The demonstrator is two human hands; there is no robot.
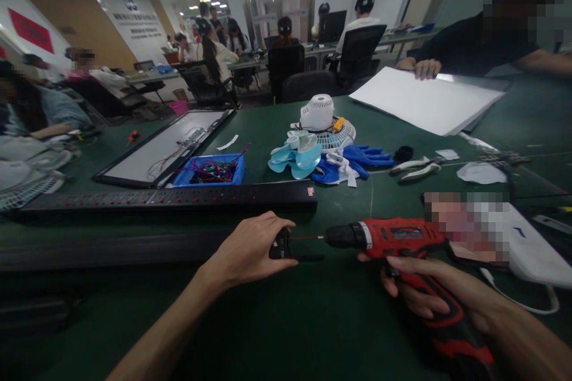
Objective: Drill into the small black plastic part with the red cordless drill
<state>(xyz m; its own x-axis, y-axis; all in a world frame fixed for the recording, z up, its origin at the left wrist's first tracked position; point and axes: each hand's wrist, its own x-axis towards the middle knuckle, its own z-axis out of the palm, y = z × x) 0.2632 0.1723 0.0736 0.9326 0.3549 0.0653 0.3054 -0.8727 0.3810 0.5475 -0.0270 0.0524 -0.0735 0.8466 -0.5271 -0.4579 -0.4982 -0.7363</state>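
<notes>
Head camera looks down on a dark green tabletop (313, 321) where both of the person's hands work close together near the front edge. The left hand (250, 253) comes in from the lower left, thumb and fingers pinching a small black part (280, 245) and holding it just above or on the tabletop; which of the two cannot be told. The right hand (424, 294) comes in from the lower right with its fingers wrapped round the grip of a red drill (397, 237), one finger lying forward near the trigger. The drill's long axis runs straight across the picture, right to left, and its thin bit (306, 238) points at the black part, the tip at or touching the part's right face. So the part lies directly left of the drill's nose, in line with the bit, with the left hand on it and the right hand well back along the tool. Just behind the hands a long black power strip (179, 196) lies parallel to the front edge. Farther back sit a blue tray (239, 174) of coloured wires, a flat panel (156, 152), a pale blue fan blade (297, 158), a white motor housing (317, 112), blue gloves (369, 158) and pliers (415, 168). Across the tabletop another person's hand (426, 68) rests on a large white sheet (424, 101).
</notes>
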